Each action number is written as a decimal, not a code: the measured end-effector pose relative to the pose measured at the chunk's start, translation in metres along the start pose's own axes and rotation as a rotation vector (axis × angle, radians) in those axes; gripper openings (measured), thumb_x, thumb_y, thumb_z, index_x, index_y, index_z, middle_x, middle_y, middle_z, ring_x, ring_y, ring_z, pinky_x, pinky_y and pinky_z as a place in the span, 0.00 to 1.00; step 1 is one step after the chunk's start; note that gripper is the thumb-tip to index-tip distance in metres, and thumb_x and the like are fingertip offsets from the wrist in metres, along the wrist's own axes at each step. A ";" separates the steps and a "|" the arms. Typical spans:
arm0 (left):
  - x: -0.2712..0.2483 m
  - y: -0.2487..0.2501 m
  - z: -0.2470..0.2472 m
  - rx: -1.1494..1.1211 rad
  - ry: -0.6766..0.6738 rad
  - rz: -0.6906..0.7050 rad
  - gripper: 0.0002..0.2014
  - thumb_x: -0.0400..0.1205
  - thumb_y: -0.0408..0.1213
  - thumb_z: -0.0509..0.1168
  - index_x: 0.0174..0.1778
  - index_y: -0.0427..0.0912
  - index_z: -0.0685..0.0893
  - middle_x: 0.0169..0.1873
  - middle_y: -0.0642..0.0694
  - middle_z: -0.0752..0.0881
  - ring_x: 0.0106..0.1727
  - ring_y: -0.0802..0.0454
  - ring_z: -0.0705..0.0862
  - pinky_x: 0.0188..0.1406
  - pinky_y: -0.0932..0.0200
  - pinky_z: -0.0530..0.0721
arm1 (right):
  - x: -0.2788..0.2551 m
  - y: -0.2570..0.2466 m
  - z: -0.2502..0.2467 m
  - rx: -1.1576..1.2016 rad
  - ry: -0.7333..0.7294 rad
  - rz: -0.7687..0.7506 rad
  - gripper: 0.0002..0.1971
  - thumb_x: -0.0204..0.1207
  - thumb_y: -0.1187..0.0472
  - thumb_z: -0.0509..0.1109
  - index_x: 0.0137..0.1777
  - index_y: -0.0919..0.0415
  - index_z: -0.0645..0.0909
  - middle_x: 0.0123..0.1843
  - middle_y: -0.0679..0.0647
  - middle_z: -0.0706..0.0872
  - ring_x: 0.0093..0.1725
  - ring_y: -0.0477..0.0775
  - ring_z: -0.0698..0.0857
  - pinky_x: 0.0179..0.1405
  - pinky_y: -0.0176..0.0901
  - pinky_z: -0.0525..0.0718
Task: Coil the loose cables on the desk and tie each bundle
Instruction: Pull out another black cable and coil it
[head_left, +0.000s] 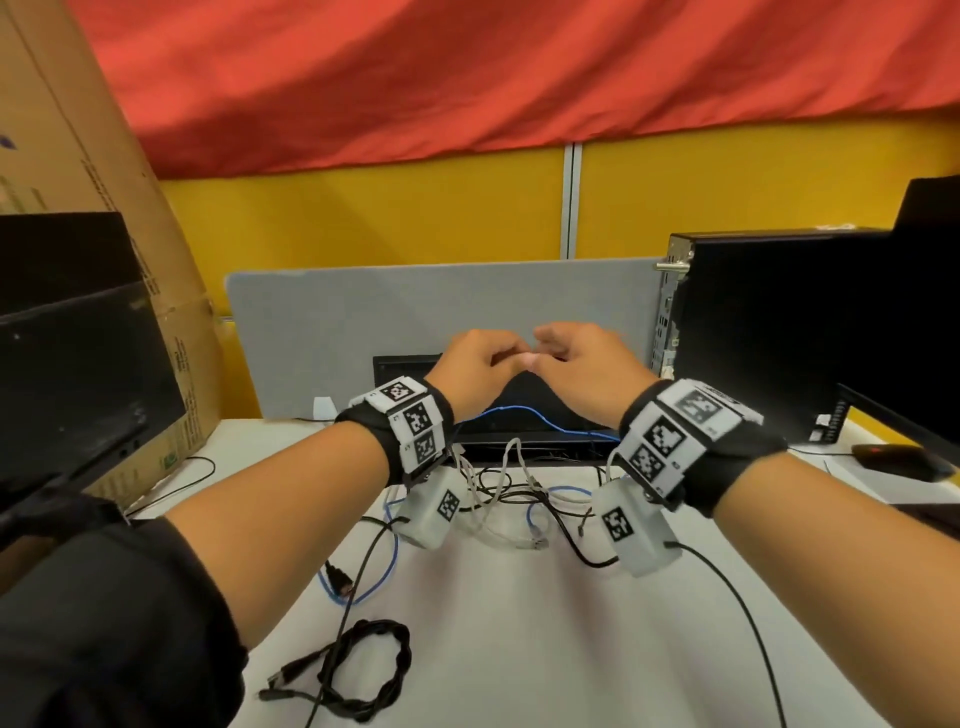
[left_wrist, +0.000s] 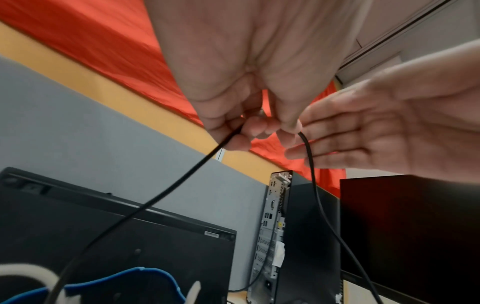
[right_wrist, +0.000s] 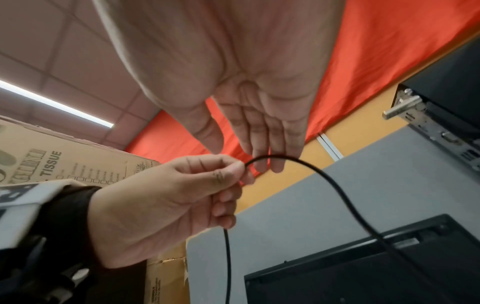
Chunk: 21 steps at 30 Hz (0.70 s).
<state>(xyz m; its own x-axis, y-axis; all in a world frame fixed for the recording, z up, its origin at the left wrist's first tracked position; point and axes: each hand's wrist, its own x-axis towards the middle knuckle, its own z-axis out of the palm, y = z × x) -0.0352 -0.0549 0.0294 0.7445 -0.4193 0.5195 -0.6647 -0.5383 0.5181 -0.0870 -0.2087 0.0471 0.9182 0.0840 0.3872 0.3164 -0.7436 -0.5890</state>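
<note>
While pinched at thumb and forefinger of the left hand (right_wrist: 182, 197), black cable (right_wrist: 335, 185) raised well above the table (head_left: 519, 623), one strand dropping straight below the fist, the other arching rightward past the fingertips. Right hand (right_wrist: 254, 115) spread, fingers straight and together, tips just behind the arch of the cable; contact not certain from these views. Both hands close together in the head view, in front of the grey partition (head_left: 441, 312).

Cable judged light, thin and limp, with enough spring to hold a soft curve; jacket smooth, likely to slide through a loose pinch. Best hold judged to be near the pinched point, with the free strand gathered loop by loop into the closed hand.

Below the wrists, a tangle of white cables (head_left: 498, 499) and a blue cable (head_left: 524, 413) on the table; snagging of the hanging strands on these judged possible. Nearer the body, a coiled black bundle (head_left: 363, 675) lying flat, already wound.

Room overhead open. Sideways room bounded by a cardboard box (head_left: 104, 234) and dark monitor (head_left: 78, 374) at left, a computer tower (head_left: 779, 322) at right, partition ahead.
</note>
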 end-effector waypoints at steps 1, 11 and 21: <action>-0.001 0.002 0.000 -0.017 -0.007 0.006 0.09 0.85 0.42 0.64 0.45 0.45 0.88 0.22 0.58 0.76 0.23 0.65 0.72 0.28 0.67 0.71 | 0.003 0.000 0.001 -0.001 -0.004 0.008 0.22 0.82 0.53 0.66 0.73 0.60 0.76 0.64 0.54 0.86 0.63 0.52 0.83 0.60 0.37 0.75; -0.012 -0.043 -0.029 0.052 -0.052 -0.189 0.12 0.87 0.39 0.61 0.41 0.42 0.86 0.28 0.43 0.76 0.31 0.50 0.74 0.37 0.57 0.77 | 0.003 0.045 -0.049 -0.111 0.294 0.114 0.09 0.78 0.53 0.71 0.43 0.56 0.90 0.37 0.51 0.89 0.39 0.50 0.86 0.46 0.46 0.85; -0.008 -0.079 -0.050 0.239 0.020 -0.335 0.13 0.86 0.34 0.62 0.37 0.40 0.84 0.32 0.44 0.83 0.37 0.48 0.80 0.43 0.58 0.78 | 0.003 0.083 -0.070 -0.120 0.612 0.181 0.09 0.78 0.55 0.70 0.37 0.52 0.87 0.28 0.43 0.82 0.31 0.42 0.80 0.41 0.41 0.77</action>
<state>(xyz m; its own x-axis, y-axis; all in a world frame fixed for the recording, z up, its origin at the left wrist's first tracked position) 0.0080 0.0278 0.0186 0.9142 -0.1790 0.3637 -0.3511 -0.7981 0.4897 -0.0745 -0.3164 0.0493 0.6413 -0.4170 0.6441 0.1078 -0.7821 -0.6137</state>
